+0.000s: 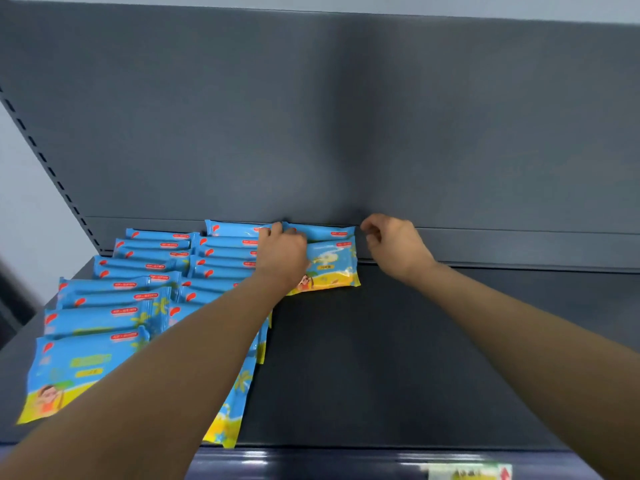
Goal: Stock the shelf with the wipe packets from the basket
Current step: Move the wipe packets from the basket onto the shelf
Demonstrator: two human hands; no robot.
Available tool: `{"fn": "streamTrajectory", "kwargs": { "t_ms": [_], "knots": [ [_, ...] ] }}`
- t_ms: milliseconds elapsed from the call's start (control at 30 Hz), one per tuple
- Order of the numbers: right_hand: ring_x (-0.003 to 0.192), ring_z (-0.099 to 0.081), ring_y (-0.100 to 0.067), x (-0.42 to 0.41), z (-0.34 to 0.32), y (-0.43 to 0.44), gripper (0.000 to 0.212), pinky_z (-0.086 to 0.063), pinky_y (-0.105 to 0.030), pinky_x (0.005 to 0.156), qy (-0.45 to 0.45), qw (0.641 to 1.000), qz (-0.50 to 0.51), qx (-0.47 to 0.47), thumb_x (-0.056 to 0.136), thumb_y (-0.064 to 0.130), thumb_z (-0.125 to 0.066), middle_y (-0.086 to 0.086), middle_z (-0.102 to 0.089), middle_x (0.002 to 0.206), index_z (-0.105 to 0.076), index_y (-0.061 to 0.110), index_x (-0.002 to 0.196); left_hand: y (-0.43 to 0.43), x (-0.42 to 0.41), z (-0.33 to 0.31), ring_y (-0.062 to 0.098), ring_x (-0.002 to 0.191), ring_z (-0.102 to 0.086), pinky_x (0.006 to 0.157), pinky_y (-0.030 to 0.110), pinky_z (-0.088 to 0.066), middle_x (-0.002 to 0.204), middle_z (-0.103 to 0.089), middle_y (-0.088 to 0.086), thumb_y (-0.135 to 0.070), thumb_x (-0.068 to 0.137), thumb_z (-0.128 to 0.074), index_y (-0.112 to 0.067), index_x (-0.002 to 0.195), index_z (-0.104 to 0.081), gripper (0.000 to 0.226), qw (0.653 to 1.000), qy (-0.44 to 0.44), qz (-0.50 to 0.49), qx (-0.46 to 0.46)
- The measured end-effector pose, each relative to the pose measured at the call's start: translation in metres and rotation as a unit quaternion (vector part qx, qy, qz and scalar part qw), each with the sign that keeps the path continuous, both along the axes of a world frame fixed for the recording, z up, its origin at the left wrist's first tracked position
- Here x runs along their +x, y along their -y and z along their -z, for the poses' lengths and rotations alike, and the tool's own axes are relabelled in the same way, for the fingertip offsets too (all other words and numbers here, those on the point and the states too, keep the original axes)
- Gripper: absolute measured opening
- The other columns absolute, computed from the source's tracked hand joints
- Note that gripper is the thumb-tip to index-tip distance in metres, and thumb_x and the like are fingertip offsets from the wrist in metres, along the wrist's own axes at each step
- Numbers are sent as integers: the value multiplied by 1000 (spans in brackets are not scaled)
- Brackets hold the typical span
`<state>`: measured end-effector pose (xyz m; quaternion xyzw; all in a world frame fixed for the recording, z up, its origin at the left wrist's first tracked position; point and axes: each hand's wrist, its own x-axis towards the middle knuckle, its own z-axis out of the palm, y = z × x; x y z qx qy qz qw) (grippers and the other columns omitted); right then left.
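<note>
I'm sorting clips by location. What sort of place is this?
Probably a shop aisle, or a mock-up of one: a dark grey metal shelf with a slotted upright at its left, rows of identical blue and yellow wipe packets, and a glossy front rail bearing a printed label.

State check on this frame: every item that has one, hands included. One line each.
left hand, resting on the left ends of the third-row packets; grip unclear
right hand, fingers loosely curled, holding nothing, just right of those packets
third-row packets, two, leaning back at the rear wall
two left rows of packets, overlapped, running front to back
shelf, partly stocked
basket, not in view
</note>
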<state>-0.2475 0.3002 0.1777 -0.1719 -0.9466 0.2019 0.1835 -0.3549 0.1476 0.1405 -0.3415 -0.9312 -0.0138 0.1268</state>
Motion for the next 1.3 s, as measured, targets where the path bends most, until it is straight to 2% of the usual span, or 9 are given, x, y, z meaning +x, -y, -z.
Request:
{"fn": "streamTrajectory", "kwargs": {
  "t_ms": [133, 267, 433, 567, 700, 867, 1033, 1167, 1300],
  "knots": [
    [94, -61, -28, 13, -1, 5, 25, -51, -36, 79, 7, 1000, -3, 2, 93, 10, -44, -12, -65, 108, -59, 10, 113, -1, 5, 4, 27, 112, -41, 91, 37, -31, 120, -52, 8, -34, 86, -57, -10, 122, -47, 44, 1000, -28, 0, 11],
    [98, -58, -29, 29, -4, 12, 24, -48, -34, 81, 4, 1000, -21, 22, 90, 8, -47, -11, -63, 111, -60, 8, 110, 9, 24, -2, 27, 109, -42, 91, 35, -29, 117, -49, 8, -28, 87, -55, -10, 121, -47, 39, 997, -33, 6, 73],
    [102, -55, -25, 59, -15, 20, 21, -41, -27, 76, -16, 997, -46, 53, 90, 10, -50, -9, -59, 114, -60, 8, 109, 31, 69, -17, 27, 111, -44, 92, 35, -29, 118, -51, 8, -25, 87, -58, -10, 120, -51, 37, 989, 3, 26, 149],
    [110, -51, -26, 95, -29, 31, 26, -41, -31, 87, -13, 993, -72, 87, 92, 14, -51, -7, -57, 119, -58, 9, 116, 45, 118, -35, 30, 109, -47, 92, 37, -30, 114, -52, 9, -26, 84, -63, -9, 116, -54, 37, 980, 19, 48, 193],
    [110, -49, -29, 145, -44, 43, 27, -41, -38, 94, -26, 985, -101, 140, 91, 15, -51, -9, -58, 118, -57, 9, 117, 53, 177, -52, 33, 104, -50, 90, 36, -29, 110, -55, 12, -22, 81, -67, -7, 113, -56, 37, 974, -21, 88, 206],
    [112, -49, -32, 217, -53, 52, 28, -40, -40, 90, -67, 967, -128, 209, 90, 15, -52, -11, -58, 119, -57, 6, 116, 62, 254, -66, 38, 96, -57, 86, 37, -29, 103, -60, 16, -16, 70, -77, -2, 106, -60, 42, 968, -92, 143, 186],
    [104, -56, -38, 287, -49, 57, 27, -43, -44, 82, -107, 946, -159, 260, 84, 11, -58, -17, -62, 110, -61, -1, 108, 77, 325, -63, 36, 96, -59, 88, 38, -29, 106, -61, 16, -21, 70, -76, -2, 110, -60, 47, 963, -142, 156, 168],
    [101, -60, -37, 335, -20, 61, 27, -46, -42, 81, -108, 944, -178, 257, 79, 11, -61, -17, -65, 106, -64, -1, 104, 89, 375, -33, 35, 98, -58, 88, 38, -30, 107, -61, 17, -22, 71, -73, -1, 109, -61, 45, 969, -119, 153, 154],
    [101, -60, -35, 369, 35, 68, 26, -46, -41, 82, -58, 950, -205, 226, 80, 10, -62, -15, -65, 106, -64, 0, 103, 98, 407, 17, 35, 97, -59, 85, 38, -34, 107, -61, 17, -20, 69, -76, -1, 108, -61, 45, 979, -54, 161, 113]
  ]
}}
